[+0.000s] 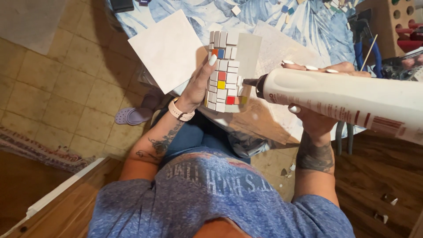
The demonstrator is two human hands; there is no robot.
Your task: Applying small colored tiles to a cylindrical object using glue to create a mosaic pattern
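Both hands (pixel 198 86) (pixel 317 94) apparently grip mosaic cylinder (pixel 224 72), glue bottle (pixel 348 99).

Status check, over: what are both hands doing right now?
Left hand grips mosaic-tiled cup. Right hand holds white glue bottle, nozzle at the tiles. Nothing between them.

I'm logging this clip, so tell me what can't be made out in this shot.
Head view only:
- Mosaic cup: far side hidden by its own body, left edge by the left hand.
- Glue bottle: base cut off by the right edge.
- Right hand: palm hidden behind the bottle.
- Loose tile bits: too small to tell shapes.
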